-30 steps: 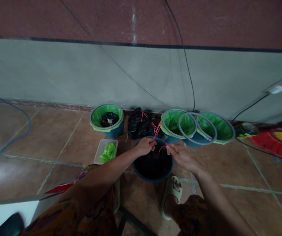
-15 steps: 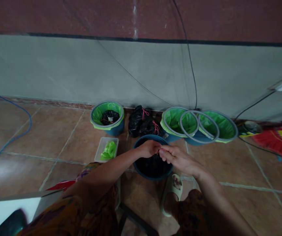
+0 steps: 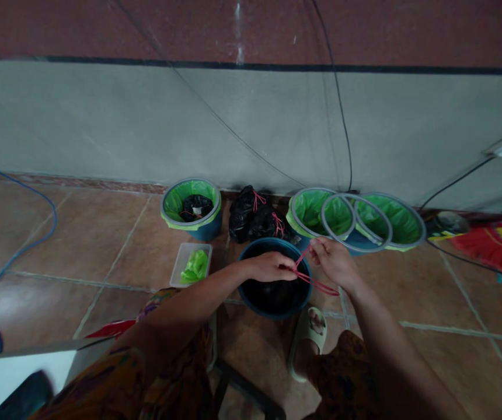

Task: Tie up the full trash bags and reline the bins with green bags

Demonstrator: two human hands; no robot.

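Drawn apart since half a second ago are the two hands: the right hand has been shifted up and to the right, and a red drawstring is now exposed between them. From the head view, the cord is pinched in the fingers of the left hand, while another part of it is grasped by the right fingertips; a doubled loop is left hanging out to the right. Both hands are held above the blue bin, inside which black plastic is only dimly seen. Behind it, tied black bin bags are set by the wall, flanked by green-lined bins. At the left, crumpled bright-green plastic is held in a translucent tray.
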